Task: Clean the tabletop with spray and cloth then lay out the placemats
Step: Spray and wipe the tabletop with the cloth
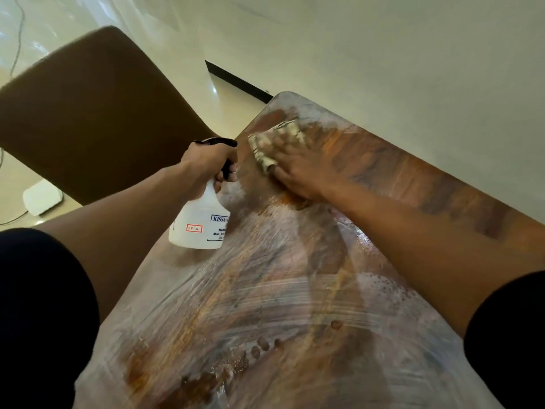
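Left hand [206, 163] is curled round the neck of a white translucent plastic spray bottle [200, 222], fingers on its black trigger head [219, 143]. Bottle hangs roughly upright, base just over or on the left edge of the table, can't tell if it touches. Printed label plus a small red-bordered sticker face the camera.

Right hand [298, 169] lies flat, fingers spread, pressing a folded beige-and-white checked cloth [275, 143] onto the tabletop near the far left corner. Fingers are motion-blurred. Cloth sticks out past the fingertips on the far and left sides; the rest is under the hand.

Glossy brown wood-grain tabletop [398, 178] runs from near centre to far right. Near half is covered in whitish streaky wipe arcs, with wet droplets and small pools at the near left and near the right forearm. The far right strip looks darker and cleaner.

Both forearms are bare, with black short sleeves [44, 305] at the near edges of frame.

A brown upholstered chair back [97, 119] stands left of the table, just beyond the bottle. A small white boxy device [42, 197] sits on the pale glossy floor at far left, with a thin cable nearby. A cream wall [383, 54] with a dark skirting strip [239, 81] lies behind the table.
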Demonstrator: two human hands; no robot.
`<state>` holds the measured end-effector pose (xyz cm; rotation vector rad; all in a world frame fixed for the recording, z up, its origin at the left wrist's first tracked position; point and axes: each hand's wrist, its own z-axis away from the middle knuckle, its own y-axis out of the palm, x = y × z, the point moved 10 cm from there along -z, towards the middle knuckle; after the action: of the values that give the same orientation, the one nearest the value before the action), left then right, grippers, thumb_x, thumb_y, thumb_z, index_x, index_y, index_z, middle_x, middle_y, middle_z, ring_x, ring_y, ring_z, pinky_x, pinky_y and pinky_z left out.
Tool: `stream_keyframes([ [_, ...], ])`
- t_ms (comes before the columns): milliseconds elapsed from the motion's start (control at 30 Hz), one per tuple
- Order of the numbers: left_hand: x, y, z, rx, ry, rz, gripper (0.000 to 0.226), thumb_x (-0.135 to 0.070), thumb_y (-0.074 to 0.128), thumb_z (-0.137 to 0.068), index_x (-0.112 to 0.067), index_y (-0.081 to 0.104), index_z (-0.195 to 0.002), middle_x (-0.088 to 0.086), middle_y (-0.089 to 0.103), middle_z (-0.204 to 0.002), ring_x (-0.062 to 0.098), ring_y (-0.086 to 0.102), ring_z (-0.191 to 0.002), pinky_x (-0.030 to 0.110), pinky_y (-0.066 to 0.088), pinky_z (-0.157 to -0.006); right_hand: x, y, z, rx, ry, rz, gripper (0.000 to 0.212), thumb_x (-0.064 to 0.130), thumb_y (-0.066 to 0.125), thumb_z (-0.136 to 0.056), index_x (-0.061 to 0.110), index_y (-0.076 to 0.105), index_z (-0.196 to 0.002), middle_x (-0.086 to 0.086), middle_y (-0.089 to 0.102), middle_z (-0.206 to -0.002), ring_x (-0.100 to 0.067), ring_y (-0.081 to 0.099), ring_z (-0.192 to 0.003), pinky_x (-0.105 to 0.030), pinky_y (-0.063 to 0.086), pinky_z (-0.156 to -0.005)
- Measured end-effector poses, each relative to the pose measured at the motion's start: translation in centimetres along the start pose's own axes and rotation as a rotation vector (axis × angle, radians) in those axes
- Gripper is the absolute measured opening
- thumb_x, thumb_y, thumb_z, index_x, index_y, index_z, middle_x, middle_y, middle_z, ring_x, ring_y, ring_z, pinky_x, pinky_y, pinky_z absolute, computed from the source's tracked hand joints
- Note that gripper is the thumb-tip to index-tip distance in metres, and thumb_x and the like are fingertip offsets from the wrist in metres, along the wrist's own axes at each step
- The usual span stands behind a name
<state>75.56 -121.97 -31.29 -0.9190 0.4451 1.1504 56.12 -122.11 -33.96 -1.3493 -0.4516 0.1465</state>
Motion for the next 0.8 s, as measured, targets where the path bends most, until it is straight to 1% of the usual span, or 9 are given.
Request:
stream_keyframes([
  [67, -0.4, 0.5, 0.1, 0.013, 0.013, 0.006, 0.007, -0.01, 0.068, -0.093, -0.014, 0.069, -0.088, 0.006, 0.065, -0.07, 0.005, 0.054, -0.038, 0.019, 0.04, -0.041, -4.9, -1.6, 0.4, -0.037, 0.207, -0.03, 0.061, 0.052, 0.019, -0.111, 0.035, 0.001, -0.167, 0.001, -0.006, -0.175, -0.023, -0.009, -0.161, -0.055, -0.003, -0.129],
  [133, -0.9, 0.8, 0.0, 0.009, 0.033, 0.015, 0.006, -0.011, 0.068, -0.092, -0.014, 0.069, -0.086, 0.008, 0.067, -0.072, 0.006, 0.053, -0.038, 0.02, 0.041, -0.042, -9.0, -2.2, 1.5, -0.088, 0.415, -0.086, 0.063, 0.051, 0.019, -0.111, 0.03, 0.001, -0.168, -0.002, -0.007, -0.176, -0.027, -0.009, -0.162, -0.057, -0.001, -0.129],
  [200, -1.4, 0.9, -0.3, -0.007, 0.048, 0.034, 0.009, -0.012, 0.069, -0.09, -0.011, 0.068, -0.081, 0.008, 0.067, -0.071, 0.007, 0.051, -0.039, 0.022, 0.042, -0.043, -10.2, -1.9, 2.3, -0.123, 0.508, -0.088, 0.064, 0.051, 0.018, -0.111, 0.027, 0.001, -0.168, -0.005, -0.008, -0.176, -0.026, -0.009, -0.162, -0.055, -0.004, -0.129],
  [333, -2.9, 0.7, -0.8, -0.073, 0.071, 0.12, 0.005, -0.011, 0.071, -0.085, -0.01, 0.068, -0.081, 0.003, 0.062, -0.061, 0.01, 0.052, -0.045, 0.024, 0.044, -0.044, -9.6, -1.4, 2.5, -0.155, 0.53, -0.071, 0.064, 0.05, 0.017, -0.111, 0.027, 0.0, -0.168, -0.004, -0.007, -0.176, -0.024, -0.01, -0.162, -0.054, -0.005, -0.129],
  [467, -4.1, 1.1, -0.7, -0.074, 0.071, 0.167, 0.004, -0.012, 0.071, -0.088, -0.009, 0.071, -0.086, 0.006, 0.07, -0.068, 0.011, 0.06, -0.05, 0.023, 0.047, -0.046, -10.0, -1.5, 2.5, -0.157, 0.522, -0.047, 0.064, 0.051, 0.017, -0.111, 0.027, 0.001, -0.168, -0.004, -0.006, -0.176, -0.024, -0.009, -0.162, -0.053, -0.004, -0.129],
  [533, -4.5, 1.1, -0.7, -0.069, 0.064, 0.153, 0.004, -0.013, 0.071, -0.088, -0.009, 0.071, -0.087, 0.005, 0.07, -0.067, 0.009, 0.058, -0.046, 0.022, 0.046, -0.045, -10.0, -1.7, 2.0, -0.16, 0.515, -0.038, 0.064, 0.051, 0.017, -0.111, 0.027, 0.001, -0.168, -0.004, -0.006, -0.176, -0.024, -0.008, -0.162, -0.053, -0.004, -0.129],
  [667, -4.4, 0.0, -0.8, -0.112, 0.047, 0.124, 0.005, -0.011, 0.069, -0.087, -0.009, 0.071, -0.091, 0.001, 0.063, -0.058, 0.007, 0.051, -0.039, 0.022, 0.046, -0.044, -10.3, -2.1, -0.3, -0.13, 0.502, -0.042, 0.064, 0.051, 0.017, -0.111, 0.027, -0.001, -0.168, -0.004, -0.007, -0.176, -0.025, -0.009, -0.162, -0.055, -0.003, -0.129],
  [733, -3.9, -0.1, -0.8, -0.062, 0.017, 0.102, 0.004, -0.009, 0.068, -0.09, -0.008, 0.07, -0.092, 0.002, 0.065, -0.06, 0.006, 0.051, -0.039, 0.021, 0.044, -0.042, -9.9, -2.2, -2.1, -0.118, 0.491, -0.047, 0.064, 0.051, 0.016, -0.111, 0.028, -0.002, -0.168, -0.003, -0.009, -0.176, -0.025, -0.011, -0.162, -0.055, -0.004, -0.129],
  [800, -2.9, 0.2, -0.7, 0.027, -0.021, 0.07, 0.002, -0.009, 0.066, -0.094, -0.008, 0.067, -0.092, 0.006, 0.068, -0.069, 0.005, 0.051, -0.036, 0.018, 0.041, -0.039, -8.9, -2.4, -4.4, -0.114, 0.475, -0.051, 0.063, 0.051, 0.016, -0.111, 0.029, -0.002, -0.168, -0.003, -0.01, -0.176, -0.024, -0.011, -0.162, -0.055, -0.005, -0.129],
])
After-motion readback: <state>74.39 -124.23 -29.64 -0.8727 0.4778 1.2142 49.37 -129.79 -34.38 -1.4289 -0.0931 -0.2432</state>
